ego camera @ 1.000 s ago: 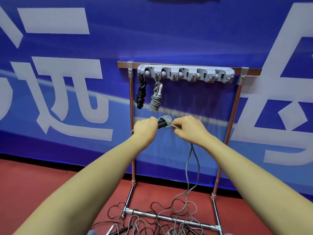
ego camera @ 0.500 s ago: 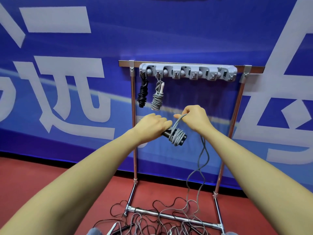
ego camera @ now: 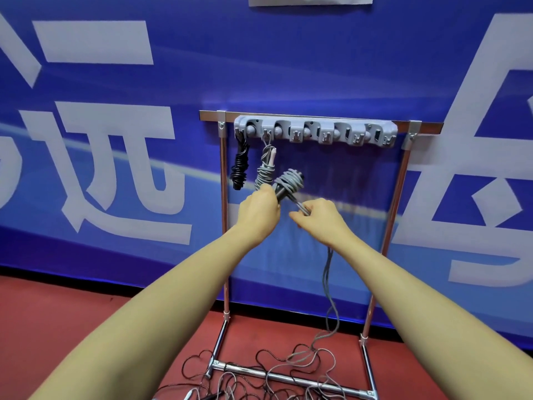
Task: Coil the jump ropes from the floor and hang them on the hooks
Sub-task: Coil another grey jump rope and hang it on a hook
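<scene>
While you stand facing the blue banner (ego camera: 86,82) with its big white characters, red floor (ego camera: 57,327) runs along its foot. A chrome rack (ego camera: 223,226) stands against the banner, its grey hook strip (ego camera: 315,131) across the top bar. At the strip's left end hang a coiled black rope (ego camera: 240,168) and, just beside it, a coiled grey rope (ego camera: 265,171). Your left hand (ego camera: 259,209) grips a dark handle (ego camera: 281,192), tilted up to the right, with grey cord wound round its upper end in a bundle (ego camera: 290,180). Your right hand (ego camera: 320,217) pinches the cord (ego camera: 330,284) just below the bundle; from under that hand it drops in a double strand to the floor. Loose ropes (ego camera: 288,368), dark and grey, lie tangled there over the rack's base bar (ego camera: 288,378). A pale sheet (ego camera: 310,0) shows at the top edge.
</scene>
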The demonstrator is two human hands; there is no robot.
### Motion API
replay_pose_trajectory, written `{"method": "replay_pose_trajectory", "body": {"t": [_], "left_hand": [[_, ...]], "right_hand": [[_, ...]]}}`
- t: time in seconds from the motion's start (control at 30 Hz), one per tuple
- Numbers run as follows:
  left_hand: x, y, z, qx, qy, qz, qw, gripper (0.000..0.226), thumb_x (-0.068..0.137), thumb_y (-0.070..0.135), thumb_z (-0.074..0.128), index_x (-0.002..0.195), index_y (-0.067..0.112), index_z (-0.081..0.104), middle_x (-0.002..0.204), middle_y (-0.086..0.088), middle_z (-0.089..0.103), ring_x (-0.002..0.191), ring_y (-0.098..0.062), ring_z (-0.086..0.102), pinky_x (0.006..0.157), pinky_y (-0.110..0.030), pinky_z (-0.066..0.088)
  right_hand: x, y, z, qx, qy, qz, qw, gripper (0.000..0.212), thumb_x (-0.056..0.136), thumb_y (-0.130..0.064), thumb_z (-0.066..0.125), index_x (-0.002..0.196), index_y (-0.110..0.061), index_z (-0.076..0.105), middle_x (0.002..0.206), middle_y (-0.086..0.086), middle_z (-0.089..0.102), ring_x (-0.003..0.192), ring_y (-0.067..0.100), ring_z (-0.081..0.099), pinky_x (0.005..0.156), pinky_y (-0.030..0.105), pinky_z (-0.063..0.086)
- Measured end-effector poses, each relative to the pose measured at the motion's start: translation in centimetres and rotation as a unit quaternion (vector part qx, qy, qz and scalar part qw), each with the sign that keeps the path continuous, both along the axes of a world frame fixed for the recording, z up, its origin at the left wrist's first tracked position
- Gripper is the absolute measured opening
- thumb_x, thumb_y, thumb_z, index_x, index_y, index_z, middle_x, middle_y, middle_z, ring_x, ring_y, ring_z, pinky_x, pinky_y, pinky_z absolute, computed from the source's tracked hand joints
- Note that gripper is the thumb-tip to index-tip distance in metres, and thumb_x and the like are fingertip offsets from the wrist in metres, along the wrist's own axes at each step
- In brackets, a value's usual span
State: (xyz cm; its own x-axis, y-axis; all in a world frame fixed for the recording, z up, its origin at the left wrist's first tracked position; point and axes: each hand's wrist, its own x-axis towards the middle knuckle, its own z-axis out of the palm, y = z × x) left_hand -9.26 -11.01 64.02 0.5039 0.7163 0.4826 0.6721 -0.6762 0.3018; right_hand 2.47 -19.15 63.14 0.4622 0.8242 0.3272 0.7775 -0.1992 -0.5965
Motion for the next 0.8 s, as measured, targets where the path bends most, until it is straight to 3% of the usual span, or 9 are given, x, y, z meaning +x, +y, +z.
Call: {"method": "replay_pose_trajectory", "body": {"t": [0.17, 0.3, 0.33, 0.4, 0.47, 0.57, 0.63, 0.7, 0.8], "left_hand": [[-0.5, 0.8, -0.6, 0.035, 0.135, 0.053, 0.989, 0.02, 0.091, -0.004, 0.042, 0.11, -0.001, 0.046, 0.103, -0.015, 0.064, 0.089, -0.035, 0.063, 0.063, -0.035, 0.037], [-0.7, 1.1, -0.7, 0.087, 0.239, 0.045, 0.966, 0.025, 0.086, -0.007, 0.047, 0.109, 0.001, 0.047, 0.103, -0.012, 0.064, 0.091, -0.031, 0.064, 0.063, -0.033, 0.036], [-0.9, 1.4, -0.6, 0.111, 0.262, 0.038, 0.958, 0.024, 0.087, -0.005, 0.047, 0.109, 0.002, 0.047, 0.103, -0.011, 0.065, 0.091, -0.031, 0.064, 0.061, -0.032, 0.035], [-1.2, 1.5, -0.3, 0.166, 0.306, 0.008, 0.937, 0.02, 0.089, -0.001, 0.045, 0.108, 0.005, 0.047, 0.102, -0.009, 0.066, 0.09, -0.03, 0.064, 0.057, -0.031, 0.031], [-1.4, 1.5, -0.2, 0.214, 0.351, -0.029, 0.911, 0.015, 0.09, 0.0, 0.043, 0.102, 0.008, 0.046, 0.097, -0.008, 0.065, 0.086, -0.031, 0.064, 0.048, -0.03, 0.023], [-1.6, 1.6, 0.0, 0.266, 0.352, -0.099, 0.892, 0.013, 0.085, 0.0, 0.05, 0.092, 0.009, 0.045, 0.082, -0.008, 0.063, 0.071, -0.03, 0.062, 0.044, -0.027, 0.017], [-1.9, 1.5, 0.2, 0.338, 0.32, -0.14, 0.874, 0.03, 0.058, -0.002, 0.074, 0.071, 0.01, 0.049, 0.053, -0.005, 0.053, 0.042, -0.023, 0.051, 0.044, -0.021, 0.016], [-2.2, 2.3, 0.1, 0.381, 0.278, -0.177, 0.864, 0.039, 0.038, -0.004, 0.078, 0.056, 0.012, 0.047, 0.04, -0.002, 0.04, 0.031, -0.02, 0.038, 0.045, -0.019, 0.017], [-2.7, 2.2, 0.2, 0.414, 0.237, -0.216, 0.852, 0.028, 0.051, -0.001, 0.071, 0.059, 0.012, 0.047, 0.045, -0.002, 0.042, 0.037, -0.022, 0.042, 0.045, -0.022, 0.026]], "right_hand": [[-1.0, -0.8, 0.7, -0.018, -0.072, 0.046, 0.996, 0.036, 0.075, -0.018, 0.059, 0.054, -0.016, 0.031, 0.052, 0.001, 0.032, 0.056, 0.018, 0.027, 0.052, 0.03, 0.025], [-1.6, -1.2, 2.0, -0.044, -0.178, 0.065, 0.981, 0.017, 0.077, -0.012, 0.054, 0.061, -0.016, 0.047, 0.057, 0.0, 0.043, 0.063, 0.025, 0.038, 0.052, 0.03, 0.027], [-1.7, -1.3, 2.2, -0.043, -0.212, 0.064, 0.974, 0.01, 0.08, -0.012, 0.053, 0.07, -0.016, 0.056, 0.064, 0.001, 0.05, 0.069, 0.027, 0.043, 0.055, 0.031, 0.03], [-1.7, -1.3, 2.5, -0.009, -0.244, 0.059, 0.968, 0.02, 0.084, -0.012, 0.051, 0.095, -0.019, 0.066, 0.088, 0.0, 0.065, 0.085, 0.029, 0.054, 0.063, 0.033, 0.039], [-1.7, -0.8, 2.6, 0.037, -0.198, 0.034, 0.979, 0.028, 0.086, -0.012, 0.052, 0.109, -0.023, 0.065, 0.103, 0.0, 0.068, 0.094, 0.028, 0.058, 0.072, 0.036, 0.047], [-1.4, 0.2, 2.9, 0.078, -0.046, 0.004, 0.996, 0.009, 0.089, -0.02, 0.062, 0.094, -0.018, 0.068, 0.081, 0.002, 0.064, 0.068, 0.028, 0.062, 0.057, 0.041, 0.056], [-0.8, 0.7, 3.1, 0.086, 0.02, -0.015, 0.996, 0.016, 0.086, -0.028, 0.069, 0.081, -0.012, 0.069, 0.069, 0.002, 0.06, 0.054, 0.026, 0.058, 0.051, 0.04, 0.055], [-0.1, 0.9, 3.2, 0.071, 0.027, -0.041, 0.996, 0.026, 0.082, -0.037, 0.072, 0.074, -0.013, 0.068, 0.067, 0.002, 0.06, 0.061, 0.023, 0.054, 0.059, 0.038, 0.05], [0.8, 0.9, 3.2, 0.054, 0.04, -0.053, 0.996, 0.033, 0.08, -0.041, 0.074, 0.065, -0.014, 0.063, 0.063, 0.001, 0.057, 0.062, 0.02, 0.047, 0.061, 0.033, 0.042]]}}
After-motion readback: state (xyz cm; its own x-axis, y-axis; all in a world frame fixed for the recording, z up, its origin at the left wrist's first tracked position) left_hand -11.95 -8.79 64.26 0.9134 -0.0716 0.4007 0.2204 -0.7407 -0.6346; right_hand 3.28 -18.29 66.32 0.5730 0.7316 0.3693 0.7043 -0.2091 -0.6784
